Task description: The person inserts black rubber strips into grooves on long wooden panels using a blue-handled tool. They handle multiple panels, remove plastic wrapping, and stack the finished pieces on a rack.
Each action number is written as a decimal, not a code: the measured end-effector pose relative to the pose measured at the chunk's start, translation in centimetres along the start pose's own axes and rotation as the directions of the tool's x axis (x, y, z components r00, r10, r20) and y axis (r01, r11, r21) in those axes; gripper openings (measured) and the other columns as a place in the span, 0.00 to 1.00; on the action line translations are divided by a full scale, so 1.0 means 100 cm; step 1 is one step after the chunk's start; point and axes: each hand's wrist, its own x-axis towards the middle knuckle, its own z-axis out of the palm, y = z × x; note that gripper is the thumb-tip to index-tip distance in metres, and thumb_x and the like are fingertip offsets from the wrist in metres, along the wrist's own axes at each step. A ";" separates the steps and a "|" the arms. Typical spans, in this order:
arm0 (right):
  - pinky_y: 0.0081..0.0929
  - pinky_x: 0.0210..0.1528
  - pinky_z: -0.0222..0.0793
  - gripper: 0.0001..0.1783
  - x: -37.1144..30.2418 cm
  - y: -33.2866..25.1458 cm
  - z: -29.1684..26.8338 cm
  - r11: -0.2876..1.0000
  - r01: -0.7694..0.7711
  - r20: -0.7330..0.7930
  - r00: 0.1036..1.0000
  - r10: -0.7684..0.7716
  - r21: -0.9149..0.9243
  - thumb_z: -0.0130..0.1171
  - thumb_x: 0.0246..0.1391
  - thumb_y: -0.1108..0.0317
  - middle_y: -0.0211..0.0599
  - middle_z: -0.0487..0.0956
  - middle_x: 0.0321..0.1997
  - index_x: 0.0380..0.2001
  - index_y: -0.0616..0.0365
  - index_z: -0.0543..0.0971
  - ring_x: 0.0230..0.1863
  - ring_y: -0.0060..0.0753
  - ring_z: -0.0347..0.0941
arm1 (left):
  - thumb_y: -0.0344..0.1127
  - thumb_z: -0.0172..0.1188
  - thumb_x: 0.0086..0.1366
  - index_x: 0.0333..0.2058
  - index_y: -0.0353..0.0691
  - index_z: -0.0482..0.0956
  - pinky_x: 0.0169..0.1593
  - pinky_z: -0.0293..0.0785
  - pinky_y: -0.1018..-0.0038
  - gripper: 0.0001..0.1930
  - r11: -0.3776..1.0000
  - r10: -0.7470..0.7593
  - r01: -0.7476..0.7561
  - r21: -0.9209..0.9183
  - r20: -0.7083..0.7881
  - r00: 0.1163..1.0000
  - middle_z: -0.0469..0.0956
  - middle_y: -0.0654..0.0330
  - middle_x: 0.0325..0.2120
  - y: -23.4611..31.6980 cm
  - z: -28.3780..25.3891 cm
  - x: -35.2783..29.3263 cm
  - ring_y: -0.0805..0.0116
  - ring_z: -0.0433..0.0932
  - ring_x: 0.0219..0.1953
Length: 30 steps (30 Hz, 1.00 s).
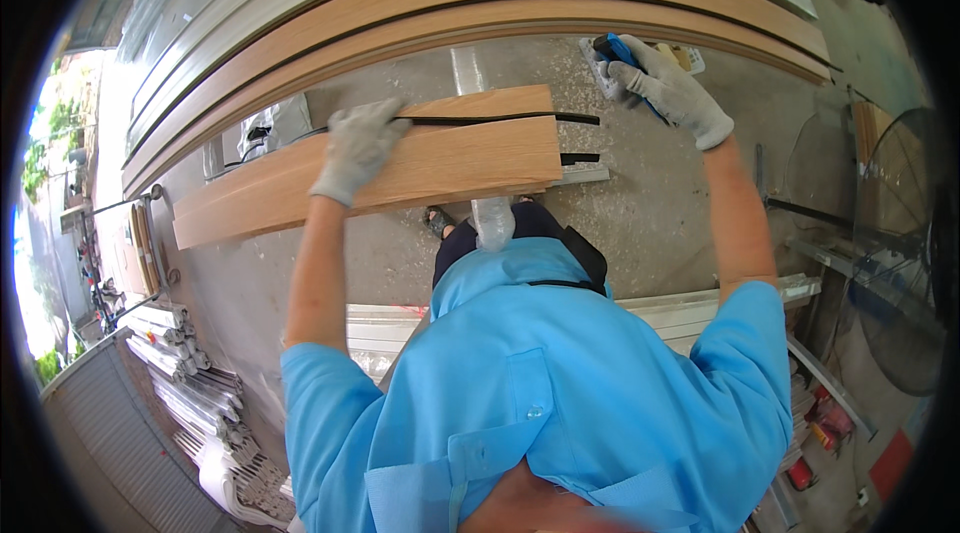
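the long, light-brown, wood-grain panel (470, 161) lies crosswise before the person, a thin black strip (500, 119) running along it and jutting past its right end. the left hand (358, 151), in a pale grey glove, is at the panel; blur hides its finger spread. the right hand (678, 98), gloved alike, closes its fingers around a blue-and-black handheld tool (622, 53), apart from the panel. the step looks like steadying the panel; the next move probably calls for a firm left hand.
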 end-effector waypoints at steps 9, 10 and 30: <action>0.44 0.47 0.71 0.20 0.039 -0.041 0.036 0.916 0.208 0.308 0.946 -0.100 -0.342 0.53 0.67 0.51 0.48 0.84 0.41 0.54 0.49 0.73 0.46 0.50 0.80 | 0.45 0.63 0.63 0.40 0.49 0.84 0.55 0.66 0.61 0.11 0.986 -0.051 0.074 0.149 -0.154 0.987 0.83 0.65 0.41 -0.092 -0.029 -0.050 0.59 0.77 0.50; 0.44 0.47 0.71 0.19 0.041 -0.042 0.039 0.898 0.231 0.329 0.939 -0.104 -0.374 0.54 0.67 0.51 0.47 0.84 0.40 0.53 0.49 0.73 0.44 0.50 0.80 | 0.45 0.63 0.63 0.41 0.49 0.84 0.54 0.66 0.61 0.11 0.992 -0.064 0.081 0.095 -0.168 0.984 0.83 0.65 0.40 -0.097 -0.029 -0.060 0.59 0.77 0.49; 0.49 0.38 0.72 0.15 0.120 -0.093 0.135 0.751 0.482 0.581 0.798 -0.162 -0.452 0.58 0.62 0.52 0.44 0.83 0.30 0.44 0.49 0.78 0.35 0.51 0.80 | 0.42 0.68 0.59 0.32 0.49 0.86 0.51 0.68 0.65 0.07 0.926 -0.377 0.317 -0.207 -0.572 0.728 0.82 0.67 0.31 -0.133 0.021 -0.100 0.63 0.78 0.41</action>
